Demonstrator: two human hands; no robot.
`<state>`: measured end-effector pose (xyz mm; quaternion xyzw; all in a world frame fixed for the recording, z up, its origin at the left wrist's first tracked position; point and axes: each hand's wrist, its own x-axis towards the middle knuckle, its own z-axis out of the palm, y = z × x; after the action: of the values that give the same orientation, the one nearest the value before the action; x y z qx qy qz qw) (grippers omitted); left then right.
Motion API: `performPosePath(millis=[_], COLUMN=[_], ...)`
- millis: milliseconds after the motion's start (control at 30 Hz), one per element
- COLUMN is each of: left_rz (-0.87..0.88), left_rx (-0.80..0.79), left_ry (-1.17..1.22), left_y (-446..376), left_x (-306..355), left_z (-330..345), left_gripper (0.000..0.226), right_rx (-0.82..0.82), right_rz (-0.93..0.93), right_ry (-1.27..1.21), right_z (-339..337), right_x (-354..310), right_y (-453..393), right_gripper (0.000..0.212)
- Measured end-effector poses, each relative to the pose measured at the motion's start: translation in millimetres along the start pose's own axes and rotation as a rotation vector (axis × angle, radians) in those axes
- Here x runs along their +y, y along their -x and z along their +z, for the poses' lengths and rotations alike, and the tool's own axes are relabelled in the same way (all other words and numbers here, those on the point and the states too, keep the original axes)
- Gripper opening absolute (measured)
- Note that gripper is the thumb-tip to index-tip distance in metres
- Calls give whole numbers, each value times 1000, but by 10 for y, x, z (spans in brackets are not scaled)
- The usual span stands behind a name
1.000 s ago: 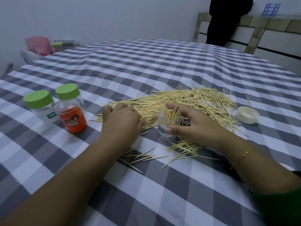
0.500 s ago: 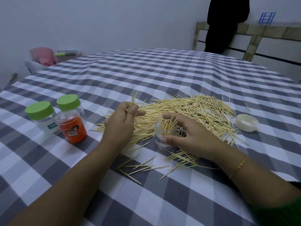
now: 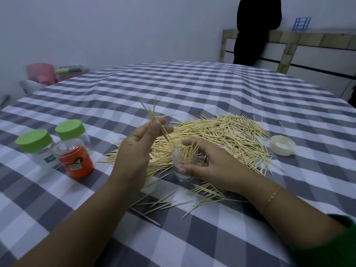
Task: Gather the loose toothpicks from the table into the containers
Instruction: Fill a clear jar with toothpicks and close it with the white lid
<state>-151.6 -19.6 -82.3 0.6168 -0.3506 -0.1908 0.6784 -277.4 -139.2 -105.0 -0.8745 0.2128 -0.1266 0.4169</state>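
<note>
Hundreds of thin, pale wooden toothpicks (image 3: 221, 132), pointed at both ends, lay in a loose heap on the counter (image 3: 192, 89), with a smaller scatter (image 3: 173, 203) lying nearer the person. The left hand (image 3: 136, 151) was raised above the heap, its thumb and fingertips pinching a small bunch of toothpicks (image 3: 156, 120) that fanned upward and slanted down toward the open mouth of a small clear plastic container (image 3: 184, 160). The right hand (image 3: 210, 166) curled round that container, thumb in front and fingers behind, holding it upright on the cloth; a bristling cluster of toothpicks already stood inside it. A thin gold chain bracelet (image 3: 270, 199) circled the right wrist, and a green sleeve (image 3: 331, 245) showed at the lower right edge.

To the left stood two clear cylindrical jars with round green screw lids (image 3: 34, 140) (image 3: 70, 129), and just in front of them a lidless jar with an orange label (image 3: 75, 160). A round, shallow cream-white cap (image 3: 282, 145) lay beside the right edge of the heap.

The counter wore a smooth cloth in grey-and-white checks, slightly rippled. Behind it rose a plain pale wall; a figure in black (image 3: 254, 29) stood by a tiled ledge (image 3: 308, 39) at the back right, and pink plastic things (image 3: 41, 73), blurred, sat at the far left.
</note>
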Motion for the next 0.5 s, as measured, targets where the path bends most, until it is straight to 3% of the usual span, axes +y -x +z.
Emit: performPosePath(millis=[133,300,500], left_rz=[2,-86,-53], left_rx=[-80,-166,-248], left_ry=[51,77,-145], left_y=[29,34,-8], left_x=[-21,-118,-197], left_z=[64,103,41], left_gripper=[28,29,35], right_rx=[5,11,19], right_rz=[-3,-26,-68], right_ry=[-13,-31,-19], right_z=[24,28,-15], right_x=[0,26,-12], right_y=[-17,-27,-23], right_gripper=[72,60,63])
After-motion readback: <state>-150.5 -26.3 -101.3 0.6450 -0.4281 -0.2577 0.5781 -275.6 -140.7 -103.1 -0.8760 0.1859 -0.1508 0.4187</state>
